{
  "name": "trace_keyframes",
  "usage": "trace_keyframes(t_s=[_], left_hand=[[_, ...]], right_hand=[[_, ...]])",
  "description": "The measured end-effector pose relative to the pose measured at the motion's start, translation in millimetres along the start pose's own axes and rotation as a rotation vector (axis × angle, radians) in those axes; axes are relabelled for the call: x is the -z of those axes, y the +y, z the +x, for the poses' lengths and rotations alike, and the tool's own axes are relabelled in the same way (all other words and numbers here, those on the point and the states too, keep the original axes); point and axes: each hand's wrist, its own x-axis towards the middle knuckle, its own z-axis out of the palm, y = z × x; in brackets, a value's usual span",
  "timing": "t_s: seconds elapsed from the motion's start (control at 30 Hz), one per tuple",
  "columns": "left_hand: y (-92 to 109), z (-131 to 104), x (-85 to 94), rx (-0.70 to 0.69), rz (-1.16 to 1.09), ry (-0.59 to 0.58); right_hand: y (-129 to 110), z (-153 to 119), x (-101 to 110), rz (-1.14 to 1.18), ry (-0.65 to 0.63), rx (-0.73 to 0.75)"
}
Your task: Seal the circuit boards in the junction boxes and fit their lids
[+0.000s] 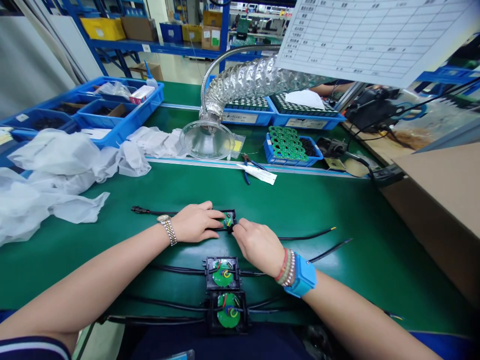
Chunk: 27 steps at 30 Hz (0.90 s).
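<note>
A small black plastic box (234,215) with a green circuit board (227,220) inside lies on the green bench mat. My left hand (197,221) holds its left side, fingers over the top and thumb along the near edge. At the box's near right corner, the fingertips of my right hand (258,245) are pinched; what is between them is hidden. One black cable (307,236) runs out to the right from behind that hand, another (152,212) leaves leftward and ends in a connector. Closer to me sit two similar open boxes, one (240,274) behind the other (245,315), with boards and coloured wires.
Blue-handled pliers (246,172) and a white packet (258,174) lie ahead. A silver duct with a clear hood (207,142) hangs over the bench. White bags (63,160) and a divided blue tray (131,122) stand left, a blue bin of circuit boards (287,161) ahead right, cardboard (446,185) right.
</note>
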Motion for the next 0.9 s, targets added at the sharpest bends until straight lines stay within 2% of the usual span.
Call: trace_keyframes(t_s=[0.1,0.23,0.33,0.43,0.5,0.67,0.9], left_hand=[[-2.4,-1.1,-4.3,-0.013,0.052,-0.029],[-4.0,0.3,-8.3,-0.021,0.058,-0.005],[-4.1,1.0,-8.7,-0.013,0.019,0.017],[-4.0,0.6,-8.2,-0.004,-0.007,0.021],[-3.9,0.1,-8.2,-0.002,0.0,0.015],[-3.7,-0.3,-10.2,-0.003,0.035,-0.011],[-5.4,-0.1,-15.2,-0.013,0.056,-0.004]], right_hand=[[0.1,0.2,1.1,0.016,-0.026,-0.004],[3.7,0.3,4.1,0.063,-0.033,0.026],[10.4,3.2,4.9,0.081,0.008,0.145],[17.4,10.2,6.3,0.082,-0.015,0.257],[20.4,16.0,9.3,0.061,-0.064,0.236],[22.3,26.5,17.3,0.042,-0.189,0.074],[27.5,33.1,13.2,0.155,-0.274,-0.031]])
